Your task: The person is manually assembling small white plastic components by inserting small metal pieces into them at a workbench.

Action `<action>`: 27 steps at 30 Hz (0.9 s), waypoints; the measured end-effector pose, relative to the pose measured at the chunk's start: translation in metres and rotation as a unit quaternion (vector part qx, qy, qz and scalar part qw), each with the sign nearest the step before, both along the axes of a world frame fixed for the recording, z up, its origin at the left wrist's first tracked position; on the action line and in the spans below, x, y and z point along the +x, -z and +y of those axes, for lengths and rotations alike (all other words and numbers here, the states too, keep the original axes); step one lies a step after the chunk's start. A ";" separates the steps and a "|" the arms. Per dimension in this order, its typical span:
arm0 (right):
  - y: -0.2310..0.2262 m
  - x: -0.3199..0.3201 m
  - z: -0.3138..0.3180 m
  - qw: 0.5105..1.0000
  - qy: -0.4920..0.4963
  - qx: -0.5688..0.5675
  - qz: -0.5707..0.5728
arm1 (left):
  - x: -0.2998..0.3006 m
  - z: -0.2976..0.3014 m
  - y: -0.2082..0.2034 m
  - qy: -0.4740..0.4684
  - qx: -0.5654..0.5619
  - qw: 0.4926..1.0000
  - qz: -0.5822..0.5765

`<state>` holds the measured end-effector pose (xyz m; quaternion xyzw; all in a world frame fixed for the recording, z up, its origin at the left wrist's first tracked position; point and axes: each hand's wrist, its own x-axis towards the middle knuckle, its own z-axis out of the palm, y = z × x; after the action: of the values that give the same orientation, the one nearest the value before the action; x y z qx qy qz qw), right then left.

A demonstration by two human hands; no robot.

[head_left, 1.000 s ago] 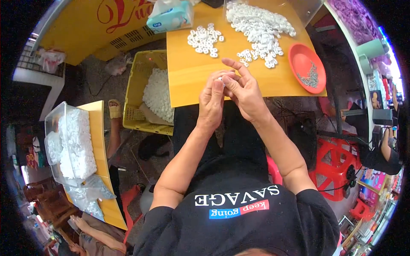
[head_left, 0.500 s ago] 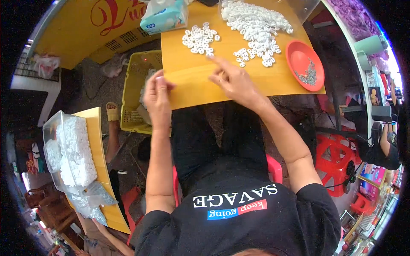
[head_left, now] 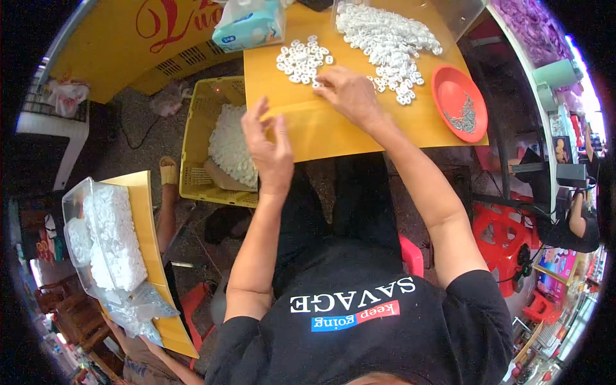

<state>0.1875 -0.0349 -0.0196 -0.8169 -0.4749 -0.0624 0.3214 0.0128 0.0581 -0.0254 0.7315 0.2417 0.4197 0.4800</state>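
Observation:
On the yellow tabletop lies a small pile of white oval plastic pieces with holes. My right hand is at that pile's near edge, thumb and fingertips closed on one small white oval piece. Its back hides part of a larger heap of white pieces spreading from a clear bin. Over the table's left front edge, my left hand is raised with its fingers apart and nothing visible in it. A red dish of small metal pins stands at the right.
A tissue pack sits at the table's far left. Below, a yellow crate holds many white pieces. At left, a second board carries a clear bin and plastic bags, with another person's arms beside it. Red stools stand right.
My left hand has moved right, from beside the crate to over the table edge, and its fingers have spread. My right hand's fingertips have closed on a white piece at the small pile.

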 end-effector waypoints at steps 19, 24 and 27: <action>0.010 0.016 -0.004 0.995 0.013 -0.030 -0.091 | 0.041 -0.021 0.009 0.123 -0.155 0.980 -0.001; -0.008 0.001 -0.021 0.915 0.018 0.121 0.384 | 0.047 -0.024 0.002 0.131 -0.131 0.983 -0.010; -0.020 -0.012 -0.032 0.821 -0.012 0.194 0.536 | 0.051 -0.032 -0.004 0.139 -0.094 0.985 -0.023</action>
<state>0.1756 -0.0672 0.0000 -0.6363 -0.2151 0.2984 0.6781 0.0642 0.0261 -0.0211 0.6996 0.1649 0.3408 0.6059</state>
